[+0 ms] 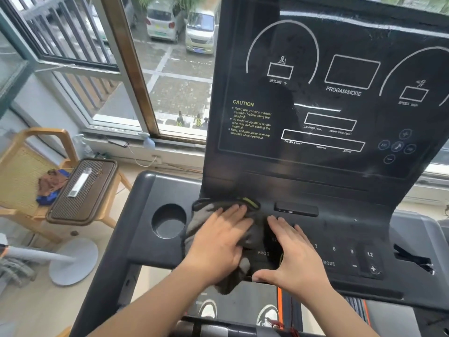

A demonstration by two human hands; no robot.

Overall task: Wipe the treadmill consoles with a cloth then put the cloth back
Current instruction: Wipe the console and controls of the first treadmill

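— What fills the view?
— The console (328,93), black and upright, its screen dark, with white outlines and a yellow CAUTION note at its left. To its left is a window (136,69) looking down on parked cars.

— And under the screen?
— The key panel (340,254), sloping toward the person, printed with 3, 6, 9, 12, MODE and PROG.

— Anything off to the side?
— A wooden chair (21,171) at the left by the window, with a brown slatted tray (82,190) lying across its arm and seat.

— Where's the cloth?
— The cloth (206,220), grey with a yellow-green edge, lies spread on the panel's left part, just right of the cup holder (168,221). Its near end hangs over the front edge.

— The hands?
— The left hand (218,242) lies flat on the cloth, fingers straight and together, pressing it down. The right hand (294,254) rests flat on the keys just beside it, fingers straight, thumb spread toward the cloth's hanging end; I cannot tell whether it touches. Neither hand grips anything.

— Below?
— Two white shoes (209,310) on the belt.
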